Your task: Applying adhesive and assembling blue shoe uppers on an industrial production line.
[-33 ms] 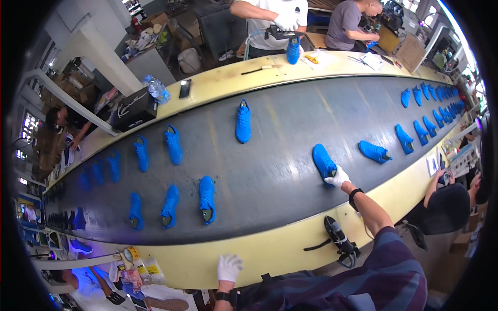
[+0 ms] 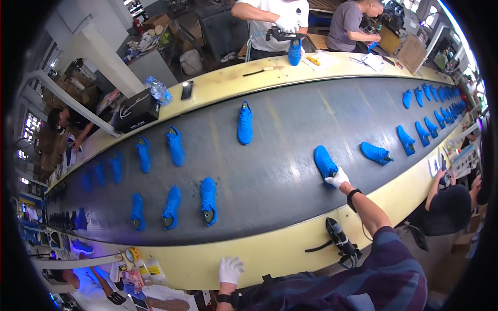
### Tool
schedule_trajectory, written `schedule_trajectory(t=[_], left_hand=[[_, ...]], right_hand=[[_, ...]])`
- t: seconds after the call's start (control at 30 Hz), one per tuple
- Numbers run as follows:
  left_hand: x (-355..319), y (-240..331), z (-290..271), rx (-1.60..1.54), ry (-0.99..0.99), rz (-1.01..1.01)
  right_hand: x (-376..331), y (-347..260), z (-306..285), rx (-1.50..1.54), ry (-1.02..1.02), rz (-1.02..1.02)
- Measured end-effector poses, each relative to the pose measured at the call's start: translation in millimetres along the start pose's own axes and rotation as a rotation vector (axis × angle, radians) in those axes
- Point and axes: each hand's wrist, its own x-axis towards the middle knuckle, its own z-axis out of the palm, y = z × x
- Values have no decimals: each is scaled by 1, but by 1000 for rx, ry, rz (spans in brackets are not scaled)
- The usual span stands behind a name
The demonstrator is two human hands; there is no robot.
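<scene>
My right hand [image 2: 338, 178], in a white glove, reaches out over the grey conveyor belt [image 2: 270, 192]. Its fingers and thumb close round the heel end of a blue sneaker [image 2: 324, 158], whose toe points away from me. My left hand [image 2: 231, 270], also gloved, is over the cream ledge on my side, fingers loosely apart and holding nothing. Right of the held shoe lies another blue sneaker [image 2: 376, 153], turned sideways. Across the belt, nearer the far edge, sits a single blue sneaker [image 2: 245, 126]. To the left a blue sneaker [image 2: 208, 201] lies toe away from me.
A black air-powered hand tool [image 2: 340, 238] lies on my ledge. Tape [image 2: 133, 254] is at the lower left. On the far ledge are a phone [image 2: 187, 90], a water bottle [image 2: 160, 92] and a black shoebox [image 2: 136, 111]. Several co-workers sit or stand around the belt.
Almost nothing differs; the whole view has shifted by a few pixels. My right hand stays on the same sneaker.
</scene>
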Motion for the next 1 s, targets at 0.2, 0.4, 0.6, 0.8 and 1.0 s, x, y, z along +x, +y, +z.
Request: schedule_trajectory(t=[0.2, 0.4, 0.6, 0.8, 1.0], left_hand=[[-5, -7, 10, -27, 27, -28], [10, -5, 73, 210, -153, -44], [-24, -11, 180, 641, -215, 52], [-32, -44, 212, 1107, -464, 102], [-4, -55, 194, 1137, -658, 290]], right_hand=[[4, -11, 1, 271, -52, 57], [-70, -63, 0, 1129, -391, 189], [-210, -89, 27, 1061, -548, -57], [-326, -75, 59, 898, -662, 17], [-391, -97, 66, 724, -650, -101]])
